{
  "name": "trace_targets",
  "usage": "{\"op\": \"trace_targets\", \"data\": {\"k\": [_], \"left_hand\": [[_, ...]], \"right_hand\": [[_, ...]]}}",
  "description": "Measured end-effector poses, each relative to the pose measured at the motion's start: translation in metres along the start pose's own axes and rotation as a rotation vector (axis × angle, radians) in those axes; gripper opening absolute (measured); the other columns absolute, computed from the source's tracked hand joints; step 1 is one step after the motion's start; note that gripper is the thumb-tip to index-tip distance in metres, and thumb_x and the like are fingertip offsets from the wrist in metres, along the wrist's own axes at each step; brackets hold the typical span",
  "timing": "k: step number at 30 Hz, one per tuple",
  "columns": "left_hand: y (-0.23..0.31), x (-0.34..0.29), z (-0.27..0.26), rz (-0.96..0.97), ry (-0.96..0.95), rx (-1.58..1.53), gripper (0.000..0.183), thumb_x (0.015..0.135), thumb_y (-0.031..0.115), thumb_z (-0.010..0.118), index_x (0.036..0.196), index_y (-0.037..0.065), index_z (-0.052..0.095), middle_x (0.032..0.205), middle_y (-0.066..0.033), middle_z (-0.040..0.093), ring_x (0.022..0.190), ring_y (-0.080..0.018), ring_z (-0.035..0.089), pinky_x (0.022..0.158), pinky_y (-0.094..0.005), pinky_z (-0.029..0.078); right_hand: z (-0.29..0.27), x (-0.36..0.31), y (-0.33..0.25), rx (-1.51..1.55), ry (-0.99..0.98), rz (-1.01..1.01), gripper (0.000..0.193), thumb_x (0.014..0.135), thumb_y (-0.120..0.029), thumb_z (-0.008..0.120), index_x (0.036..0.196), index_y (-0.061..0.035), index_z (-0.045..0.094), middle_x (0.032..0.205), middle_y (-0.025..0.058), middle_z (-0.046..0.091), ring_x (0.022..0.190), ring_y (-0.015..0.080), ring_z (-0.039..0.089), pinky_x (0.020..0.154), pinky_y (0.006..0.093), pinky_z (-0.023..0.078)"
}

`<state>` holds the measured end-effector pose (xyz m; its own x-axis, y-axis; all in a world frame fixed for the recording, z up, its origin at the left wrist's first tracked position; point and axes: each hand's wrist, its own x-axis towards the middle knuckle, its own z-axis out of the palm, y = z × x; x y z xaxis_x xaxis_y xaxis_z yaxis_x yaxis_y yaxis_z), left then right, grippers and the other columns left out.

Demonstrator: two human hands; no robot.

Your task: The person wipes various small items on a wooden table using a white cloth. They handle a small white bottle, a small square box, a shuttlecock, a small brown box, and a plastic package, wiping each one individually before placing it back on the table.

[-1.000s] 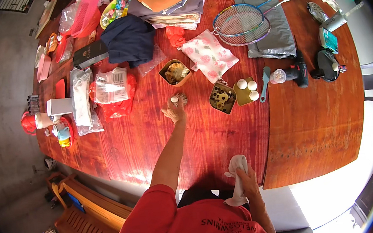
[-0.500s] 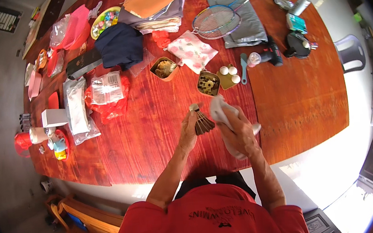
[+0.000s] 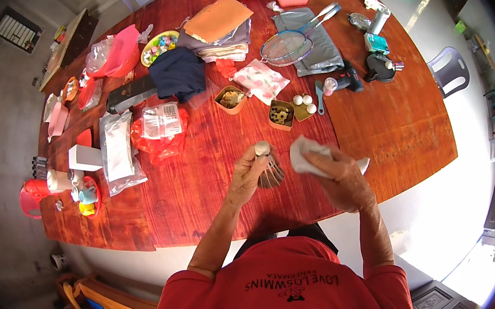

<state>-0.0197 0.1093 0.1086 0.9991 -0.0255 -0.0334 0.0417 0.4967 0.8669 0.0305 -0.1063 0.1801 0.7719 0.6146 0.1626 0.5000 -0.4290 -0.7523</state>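
Observation:
My left hand (image 3: 242, 176) grips a shuttlecock (image 3: 271, 176) near its pale round cork, with the dark feather skirt hanging toward me. To its right, my right hand (image 3: 348, 181) is closed on a white cloth (image 3: 305, 155), which bunches out past the fingers. Cloth and shuttlecock are apart, both held above the red wooden table (image 3: 205, 207). Beyond the hands stands an open square tin (image 3: 280, 115) of small dark ring-like pieces. Next to it, a gold tray (image 3: 302, 114) bears a few white balls (image 3: 311, 108).
A second tin (image 3: 230, 99) and a pink-flowered cloth (image 3: 261, 80) lie farther back. Badminton rackets (image 3: 286, 48) rest on a grey plastic bag (image 3: 322, 50). A dark drill-like tool (image 3: 350, 77) is at right; a red bag (image 3: 159, 144) and white box (image 3: 85, 157) are at left.
My right hand with the cloth has moved right, away from the shuttlecock. The shuttlecock has tipped so its cork faces up more. The whole view has shifted slightly.

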Motion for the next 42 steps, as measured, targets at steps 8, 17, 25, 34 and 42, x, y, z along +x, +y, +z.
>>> {"op": "trace_targets", "data": {"k": [8, 17, 25, 34, 42], "left_hand": [[0.025, -0.033, 0.026, 0.109, -0.021, 0.408, 0.021, 0.088, 0.012, 0.062, 0.108, 0.005, 0.058, 0.081, 0.0026, 0.052, 0.069, -0.0017, 0.05, 0.056, -0.0193, 0.044], [0.045, -0.055, 0.038, 0.279, 0.114, 0.917, 0.032, 0.079, 0.023, 0.07, 0.101, 0.003, 0.06, 0.088, -0.0097, 0.06, 0.074, -0.0217, 0.058, 0.063, -0.0347, 0.049], [0.062, -0.065, 0.043, 0.565, 0.199, 1.475, 0.032, 0.075, 0.032, 0.069, 0.093, 0.005, 0.062, 0.086, -0.0072, 0.063, 0.079, -0.0271, 0.057, 0.068, -0.0403, 0.046], [0.074, -0.074, 0.047, 0.603, 0.239, 1.469, 0.034, 0.071, 0.032, 0.073, 0.089, 0.008, 0.058, 0.081, -0.0038, 0.064, 0.079, -0.0227, 0.058, 0.069, -0.0379, 0.044], [0.062, -0.086, 0.038, 0.432, 0.077, 1.413, 0.037, 0.068, 0.03, 0.077, 0.091, 0.009, 0.057, 0.085, -0.0061, 0.064, 0.083, -0.0247, 0.058, 0.072, -0.0376, 0.044]], "right_hand": [[0.017, 0.006, -0.049, 0.027, 0.151, -0.313, 0.037, 0.078, -0.008, 0.064, 0.115, -0.0089, 0.061, 0.101, 0.0188, 0.058, 0.088, 0.0345, 0.061, 0.074, 0.0397, 0.052], [0.015, -0.017, -0.074, 0.051, 0.278, -0.094, 0.038, 0.079, -0.012, 0.067, 0.116, -0.0068, 0.06, 0.103, 0.0191, 0.058, 0.09, 0.0348, 0.062, 0.073, 0.0401, 0.052], [0.043, -0.011, -0.079, 0.139, 0.268, -0.134, 0.035, 0.08, -0.012, 0.062, 0.115, -0.0072, 0.058, 0.096, 0.0199, 0.06, 0.085, 0.0373, 0.061, 0.069, 0.0403, 0.051], [0.048, -0.013, -0.073, 0.196, 0.362, -0.209, 0.03, 0.081, -0.011, 0.063, 0.109, -0.0027, 0.06, 0.089, 0.0164, 0.063, 0.081, 0.0253, 0.063, 0.066, 0.0334, 0.05], [0.041, -0.019, -0.059, 0.348, -0.018, -0.018, 0.023, 0.084, -0.016, 0.061, 0.104, -0.0046, 0.061, 0.084, 0.0076, 0.061, 0.076, 0.0218, 0.061, 0.066, 0.0308, 0.049]]}}
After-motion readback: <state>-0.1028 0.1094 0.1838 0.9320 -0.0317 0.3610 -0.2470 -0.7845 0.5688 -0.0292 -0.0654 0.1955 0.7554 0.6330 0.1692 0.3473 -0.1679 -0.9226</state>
